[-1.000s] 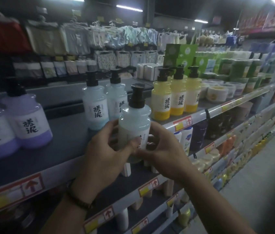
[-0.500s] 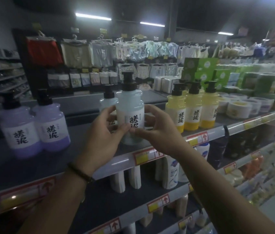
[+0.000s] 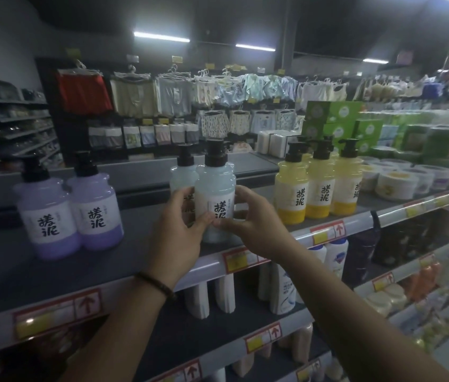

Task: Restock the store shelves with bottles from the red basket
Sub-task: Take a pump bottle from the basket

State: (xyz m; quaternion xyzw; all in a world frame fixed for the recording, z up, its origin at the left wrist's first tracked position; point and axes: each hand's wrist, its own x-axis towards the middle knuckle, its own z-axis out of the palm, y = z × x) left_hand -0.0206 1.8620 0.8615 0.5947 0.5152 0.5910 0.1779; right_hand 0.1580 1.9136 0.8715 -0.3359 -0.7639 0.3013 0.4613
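Observation:
A pale blue pump bottle (image 3: 216,186) with a black cap and a white label stands on the top shelf (image 3: 140,249), near its front edge. My left hand (image 3: 179,230) grips its left side and my right hand (image 3: 253,219) grips its right side, thumbs meeting over the lower label. A second pale blue bottle (image 3: 182,175) stands right behind it, partly hidden. The red basket is not in view.
Two purple pump bottles (image 3: 70,208) stand to the left on the same shelf, three yellow ones (image 3: 320,186) to the right. Green boxes (image 3: 333,119) and tubs (image 3: 394,183) fill the far right. White bottles (image 3: 226,296) stand on the shelf below. Clothes hang behind.
The blue bottle went from held above the shelf edge to standing on the top shelf in front of the other blue ones. Both hands stayed on it. The camera rose.

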